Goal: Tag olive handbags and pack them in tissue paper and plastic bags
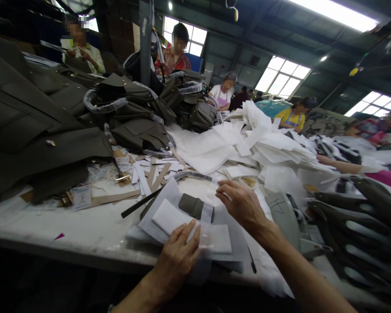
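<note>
A dark olive bag (146, 211) lies on the table, mostly hidden under white sheet material. Its curved handle (192, 174) is wrapped in clear plastic. On top rest a folded white foam pad (171, 219) and a small olive flap piece (190, 205), with a translucent strip (207, 226) across them. My left hand (180, 250) presses on the pad and the strip's edge, fingers stretched out. Above the bag's right side is my right hand (243, 204), its fingertips pinched together near the handle's right end. What they hold, if anything, cannot be made out.
Olive bags (133, 108) pile up at left, and white sheets (221, 148) heap behind the work. Paper and card strips (150, 174) litter the table (94, 230). A grey-green device (285, 217) and dark bag parts (345, 230) stand right. Several co-workers sit beyond.
</note>
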`<control>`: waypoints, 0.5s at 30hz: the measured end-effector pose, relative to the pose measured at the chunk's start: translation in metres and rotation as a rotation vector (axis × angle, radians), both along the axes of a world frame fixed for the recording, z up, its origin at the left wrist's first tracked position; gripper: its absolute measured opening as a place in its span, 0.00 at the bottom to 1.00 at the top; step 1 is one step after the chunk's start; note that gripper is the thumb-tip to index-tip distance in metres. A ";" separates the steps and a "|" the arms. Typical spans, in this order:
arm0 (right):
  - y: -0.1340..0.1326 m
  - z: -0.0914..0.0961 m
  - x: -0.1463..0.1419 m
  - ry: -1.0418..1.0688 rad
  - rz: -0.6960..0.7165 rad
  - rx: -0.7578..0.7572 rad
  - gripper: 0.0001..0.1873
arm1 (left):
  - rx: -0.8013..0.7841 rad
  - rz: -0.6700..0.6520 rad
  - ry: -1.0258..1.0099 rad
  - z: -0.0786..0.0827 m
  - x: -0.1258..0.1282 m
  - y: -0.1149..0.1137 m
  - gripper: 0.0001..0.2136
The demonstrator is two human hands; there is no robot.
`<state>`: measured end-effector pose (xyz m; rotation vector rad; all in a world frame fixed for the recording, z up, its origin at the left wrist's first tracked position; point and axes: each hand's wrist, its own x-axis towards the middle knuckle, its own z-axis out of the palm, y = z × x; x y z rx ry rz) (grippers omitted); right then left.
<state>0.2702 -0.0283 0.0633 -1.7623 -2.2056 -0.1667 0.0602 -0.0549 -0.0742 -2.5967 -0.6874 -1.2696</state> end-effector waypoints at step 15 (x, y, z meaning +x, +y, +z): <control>-0.095 -0.031 -0.036 0.167 0.072 -0.179 0.15 | 0.062 0.059 0.112 0.002 -0.005 0.001 0.16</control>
